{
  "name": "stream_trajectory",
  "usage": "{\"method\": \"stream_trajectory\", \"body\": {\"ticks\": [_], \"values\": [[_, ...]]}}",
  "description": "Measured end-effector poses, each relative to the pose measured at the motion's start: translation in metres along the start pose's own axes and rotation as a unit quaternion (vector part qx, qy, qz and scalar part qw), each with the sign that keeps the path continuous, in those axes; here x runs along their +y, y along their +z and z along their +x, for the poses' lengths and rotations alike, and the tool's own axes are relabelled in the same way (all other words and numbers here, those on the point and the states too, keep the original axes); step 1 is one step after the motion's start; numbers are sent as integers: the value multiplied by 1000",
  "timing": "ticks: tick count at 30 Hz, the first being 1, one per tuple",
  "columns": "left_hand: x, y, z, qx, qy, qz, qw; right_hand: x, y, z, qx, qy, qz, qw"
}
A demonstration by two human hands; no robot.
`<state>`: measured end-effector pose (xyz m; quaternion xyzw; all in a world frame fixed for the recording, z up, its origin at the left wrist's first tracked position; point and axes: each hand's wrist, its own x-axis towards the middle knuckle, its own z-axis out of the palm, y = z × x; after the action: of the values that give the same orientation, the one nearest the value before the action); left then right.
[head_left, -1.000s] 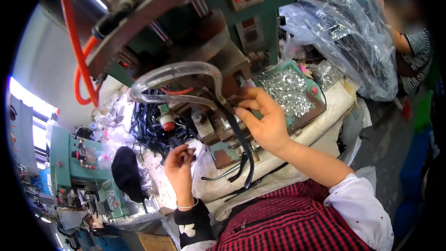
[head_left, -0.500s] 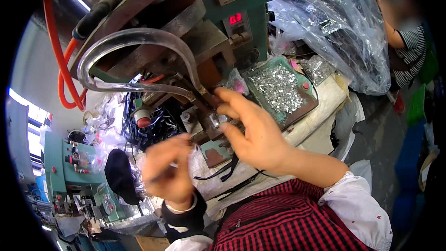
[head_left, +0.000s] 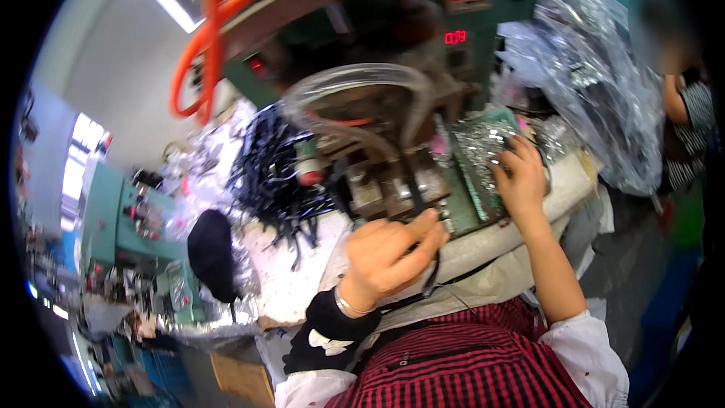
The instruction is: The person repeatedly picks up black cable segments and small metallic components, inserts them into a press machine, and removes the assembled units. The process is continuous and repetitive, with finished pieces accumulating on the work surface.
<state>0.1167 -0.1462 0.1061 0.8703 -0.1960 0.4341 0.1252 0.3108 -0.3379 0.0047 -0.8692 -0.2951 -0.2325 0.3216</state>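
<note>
My left hand point(head_left: 393, 258) is closed in a pinch on a black strap point(head_left: 418, 198) at the front of the press. One stretch of the strap runs up to the metal die block point(head_left: 429, 181); dark lengths hang below the hand. Over on the right, my right hand point(head_left: 521, 185) reaches over the small silver metal pieces point(head_left: 482, 143) heaped in a green tray point(head_left: 477, 202). Its fingers are curled down among the pieces, thumb and fingertips close together; blur hides whatever is between them. A clear bent tube point(head_left: 355, 74) loops in front of the press.
Many black straps point(head_left: 268, 159) lie piled left of the die, beside a red-topped button point(head_left: 310, 174). A dark cloth cap-like thing point(head_left: 211, 255) is further left. Clear plastic sheeting point(head_left: 596, 83) bulges at the right, near another person's arm point(head_left: 674, 98). An orange hose point(head_left: 181, 79) hangs at upper left.
My right hand has left the die and moved right onto the silver pieces. The left hand has come right, up to the die, and grips the strap. The whole view has shifted.
</note>
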Motion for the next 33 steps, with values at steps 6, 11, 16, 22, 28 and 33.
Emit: {"method": "stream_trajectory", "body": {"ticks": [6, 11, 16, 22, 28, 33], "values": [[42, -65, 33, -25, -126, -363, 923, 15, -3, -6, 66, 10, 48, 997], [75, -63, 42, 177, -10, -731, 659, -25, 0, 16, 24, 32, 195, 980], [28, -99, -8, 146, -237, -158, 947, -5, -5, 0, 50, 141, 283, 947], [-92, -47, -115, -137, -351, 223, 899, -13, -11, 6, -18, 224, 318, 921], [-109, -42, -161, -105, -309, 238, 915, -32, -39, -10, -19, 182, 389, 903], [-100, -51, -138, 94, -512, -70, 851, -98, -53, 23, -52, 34, 409, 911]]}}
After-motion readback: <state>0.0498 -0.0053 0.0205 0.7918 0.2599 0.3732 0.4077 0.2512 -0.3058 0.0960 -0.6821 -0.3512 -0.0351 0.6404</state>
